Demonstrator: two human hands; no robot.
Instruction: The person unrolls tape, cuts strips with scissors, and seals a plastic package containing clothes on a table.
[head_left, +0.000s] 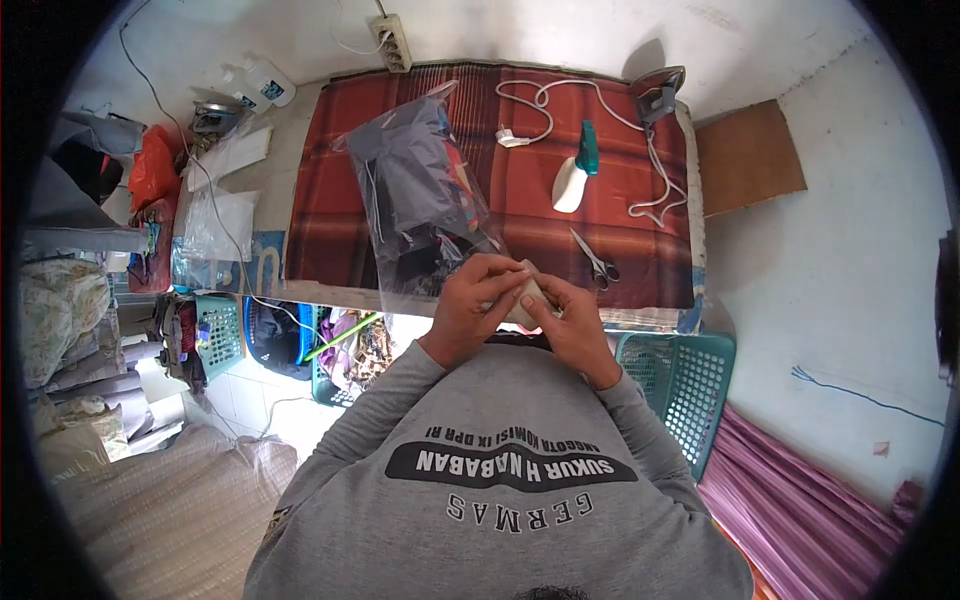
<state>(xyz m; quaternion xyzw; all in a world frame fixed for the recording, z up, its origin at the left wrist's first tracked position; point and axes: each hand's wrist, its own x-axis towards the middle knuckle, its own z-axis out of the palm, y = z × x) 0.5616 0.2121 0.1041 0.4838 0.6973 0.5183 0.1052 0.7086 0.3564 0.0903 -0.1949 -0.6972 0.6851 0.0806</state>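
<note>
Close to my chest, at the table's front edge, both hands hold a small pale, rounded object that looks like a roll of tape [530,302]. My left hand [474,308] is closed on its left side, fingertips pinched at the top. My right hand [574,328] grips the other side, thumb pressed against its face. Fingers cover much of it. Just beyond my left hand lies a clear plastic bag [415,185] with dark folded cloth inside. Scissors [598,264] with dark handles rest to the right of my hands.
On the red checked cloth [330,200] are a white spray bottle [572,182] with a green trigger and a corded iron [658,100]. A power strip [393,45] is by the wall. Green baskets [685,385] stand below the table. A cable [215,205] hangs at left.
</note>
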